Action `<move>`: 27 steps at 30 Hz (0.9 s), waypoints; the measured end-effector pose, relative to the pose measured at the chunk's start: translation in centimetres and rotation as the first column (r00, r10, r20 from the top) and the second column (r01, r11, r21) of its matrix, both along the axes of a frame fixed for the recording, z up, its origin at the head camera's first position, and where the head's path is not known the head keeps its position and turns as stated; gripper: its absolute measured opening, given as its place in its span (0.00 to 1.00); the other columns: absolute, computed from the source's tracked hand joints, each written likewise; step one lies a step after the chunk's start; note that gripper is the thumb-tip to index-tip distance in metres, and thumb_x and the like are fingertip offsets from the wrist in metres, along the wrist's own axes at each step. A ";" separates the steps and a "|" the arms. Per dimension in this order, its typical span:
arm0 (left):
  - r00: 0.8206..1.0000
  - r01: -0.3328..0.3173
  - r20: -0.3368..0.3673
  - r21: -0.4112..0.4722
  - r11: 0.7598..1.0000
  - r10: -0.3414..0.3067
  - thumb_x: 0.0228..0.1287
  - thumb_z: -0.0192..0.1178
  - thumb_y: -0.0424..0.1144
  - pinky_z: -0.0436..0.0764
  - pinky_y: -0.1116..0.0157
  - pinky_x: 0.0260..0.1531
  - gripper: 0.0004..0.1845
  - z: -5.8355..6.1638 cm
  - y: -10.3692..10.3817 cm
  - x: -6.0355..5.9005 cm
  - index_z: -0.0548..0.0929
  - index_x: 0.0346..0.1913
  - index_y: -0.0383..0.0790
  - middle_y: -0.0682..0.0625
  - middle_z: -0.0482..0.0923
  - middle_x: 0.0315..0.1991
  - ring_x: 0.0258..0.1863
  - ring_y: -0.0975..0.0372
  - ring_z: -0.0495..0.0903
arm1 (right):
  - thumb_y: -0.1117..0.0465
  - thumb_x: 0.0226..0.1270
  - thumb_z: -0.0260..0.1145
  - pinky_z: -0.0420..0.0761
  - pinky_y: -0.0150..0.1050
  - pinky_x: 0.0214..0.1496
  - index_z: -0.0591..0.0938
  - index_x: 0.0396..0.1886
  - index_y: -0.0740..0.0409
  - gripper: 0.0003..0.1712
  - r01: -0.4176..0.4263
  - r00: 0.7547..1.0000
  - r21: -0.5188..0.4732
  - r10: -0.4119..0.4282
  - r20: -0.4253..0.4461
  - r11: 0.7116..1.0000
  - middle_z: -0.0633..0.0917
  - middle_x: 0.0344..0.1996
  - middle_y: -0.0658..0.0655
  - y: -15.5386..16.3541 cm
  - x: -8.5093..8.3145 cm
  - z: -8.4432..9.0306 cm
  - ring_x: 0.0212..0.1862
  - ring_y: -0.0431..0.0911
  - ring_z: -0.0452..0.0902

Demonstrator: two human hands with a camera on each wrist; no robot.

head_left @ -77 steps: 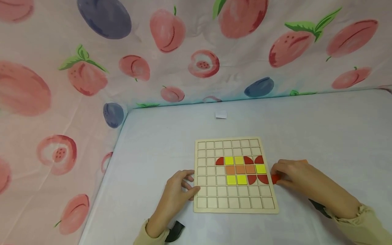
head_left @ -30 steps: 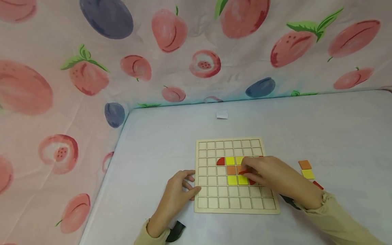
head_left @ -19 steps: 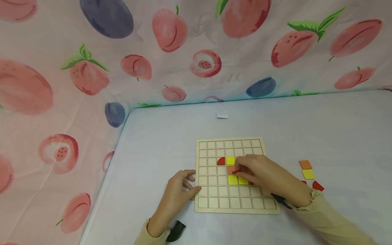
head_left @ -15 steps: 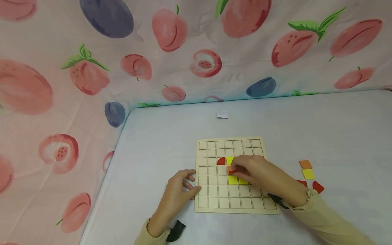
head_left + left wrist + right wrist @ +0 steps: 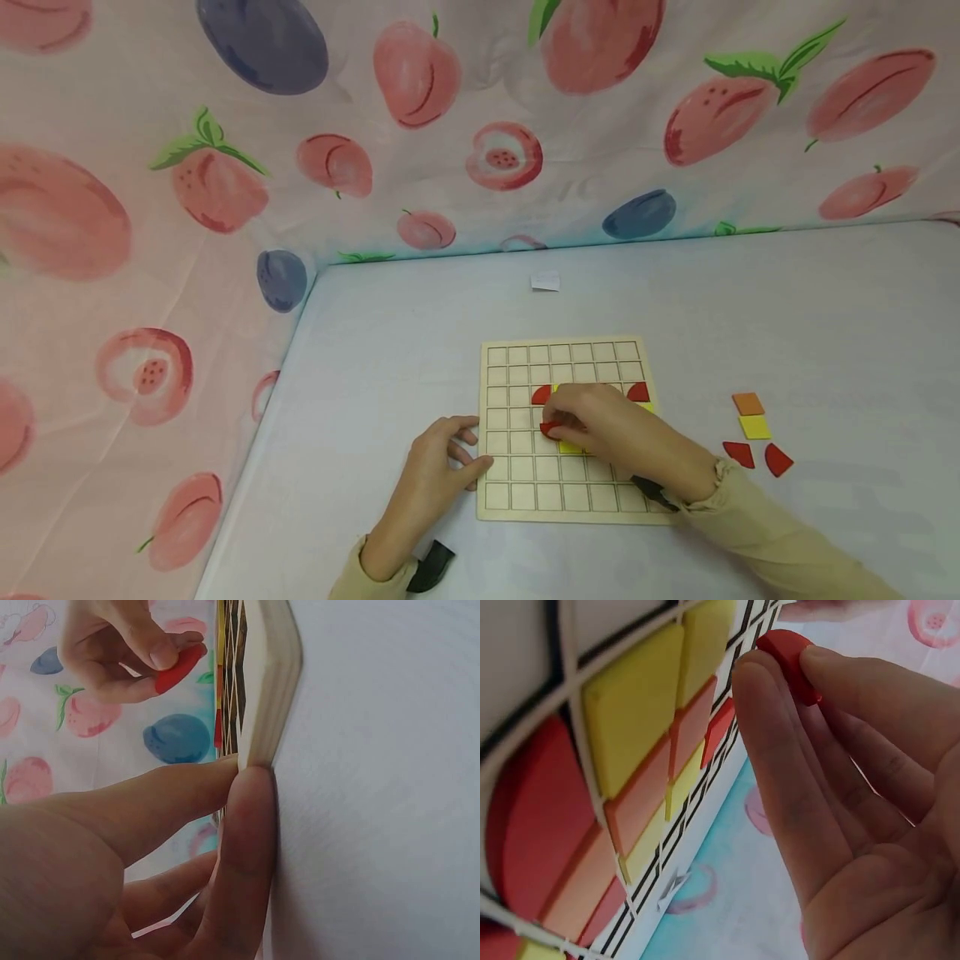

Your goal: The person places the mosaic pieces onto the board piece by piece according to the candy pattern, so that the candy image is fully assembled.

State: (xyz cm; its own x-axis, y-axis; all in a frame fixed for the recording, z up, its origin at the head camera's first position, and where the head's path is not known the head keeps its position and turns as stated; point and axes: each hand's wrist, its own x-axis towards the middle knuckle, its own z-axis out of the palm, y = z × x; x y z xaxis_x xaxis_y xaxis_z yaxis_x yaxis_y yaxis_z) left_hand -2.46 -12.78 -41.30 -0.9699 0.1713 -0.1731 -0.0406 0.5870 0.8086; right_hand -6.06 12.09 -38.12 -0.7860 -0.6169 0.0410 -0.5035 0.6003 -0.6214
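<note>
— Red quarter-round tile, pinched in the right hand between thumb and fingertips. Held just over the wooden grid board, left of the coloured cluster, near the middle rows. Whether it touches the board I cannot tell.

— And the left hand?

— At the board's left edge. The left wrist view shows thumb and a finger pressed on that edge, fingers fairly straight, not wrapped round anything. The two hands are apart, the left part of the board between them.

— What lies on the board?

— One red quarter-round in the third row, another red piece at the right of that row. Yellow square partly showing beneath the right hand. The right wrist view shows yellow and orange squares set in neighbouring cells; the hand hides most of them from above.

— Off the board?

— To the right, on the pale tablecloth: orange square, yellow square tile just beside it, then two red loose pieces. Small white scrap beyond the board. Fruit-print cloth as backdrop.
</note>
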 end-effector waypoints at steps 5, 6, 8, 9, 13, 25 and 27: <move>1.000 -0.001 -0.001 0.000 1.000 0.001 0.54 0.72 0.29 0.84 0.72 0.21 0.26 0.0 0.0 0.0 0.79 0.58 0.31 0.48 0.77 0.41 0.30 0.64 0.79 | 0.66 0.62 0.71 0.80 0.28 0.35 0.83 0.33 0.51 0.06 -0.003 0.999 -0.001 0.003 0.042 1.000 0.81 0.29 0.42 -0.4 0.1 -0.3 0.32 0.34 0.73; 1.000 -0.002 0.001 0.000 1.000 0.002 0.54 0.72 0.29 0.84 0.72 0.21 0.26 0.0 0.0 0.0 0.79 0.58 0.31 0.48 0.77 0.41 0.31 0.64 0.79 | 0.66 0.62 0.71 0.80 0.28 0.35 0.83 0.32 0.52 0.06 -0.004 0.999 -0.003 0.004 0.047 1.000 0.81 0.29 0.42 -0.5 0.1 -0.4 0.31 0.34 0.73; 1.000 -0.005 0.003 0.000 1.000 0.005 0.54 0.72 0.29 0.84 0.72 0.21 0.26 0.0 0.0 0.0 0.79 0.58 0.32 0.48 0.77 0.41 0.31 0.64 0.79 | 0.67 0.62 0.71 0.79 0.28 0.34 0.83 0.32 0.51 0.06 -0.005 0.999 -0.001 0.005 0.047 1.000 0.81 0.28 0.42 -0.6 0.1 -0.5 0.31 0.34 0.73; 1.000 -0.005 0.004 0.000 1.000 0.005 0.54 0.72 0.29 0.84 0.72 0.21 0.26 0.0 0.0 0.0 0.79 0.58 0.32 0.48 0.77 0.41 0.31 0.64 0.79 | 0.66 0.62 0.72 0.79 0.28 0.34 0.83 0.31 0.51 0.06 -0.005 0.999 0.004 0.004 0.046 1.000 0.81 0.28 0.42 -0.6 0.1 -0.5 0.31 0.34 0.72; 1.000 -0.003 0.005 0.006 1.000 0.003 0.54 0.72 0.29 0.84 0.72 0.22 0.26 -0.1 0.0 0.0 0.79 0.58 0.31 0.47 0.77 0.41 0.31 0.63 0.79 | 0.65 0.61 0.73 0.79 0.28 0.34 0.84 0.31 0.50 0.05 0.003 0.999 0.046 -0.005 0.038 0.999 0.81 0.28 0.41 -0.6 0.2 -0.6 0.30 0.34 0.72; 1.000 -0.002 0.007 0.013 1.000 0.002 0.54 0.72 0.29 0.84 0.72 0.21 0.26 -0.1 0.0 0.0 0.79 0.58 0.32 0.48 0.77 0.41 0.31 0.64 0.79 | 0.60 0.60 0.74 0.79 0.30 0.35 0.85 0.31 0.46 0.05 0.036 0.999 0.118 -0.035 -0.017 0.992 0.82 0.29 0.40 -0.8 0.3 -0.9 0.31 0.34 0.73; 1.000 -0.002 0.007 0.012 1.000 0.002 0.54 0.72 0.29 0.84 0.72 0.21 0.26 -0.1 0.0 0.0 0.79 0.58 0.32 0.48 0.77 0.41 0.31 0.64 0.79 | 0.60 0.60 0.74 0.79 0.30 0.35 0.85 0.30 0.46 0.05 0.038 0.999 0.116 -0.035 -0.029 0.993 0.82 0.28 0.40 -0.9 0.4 -1.0 0.31 0.34 0.72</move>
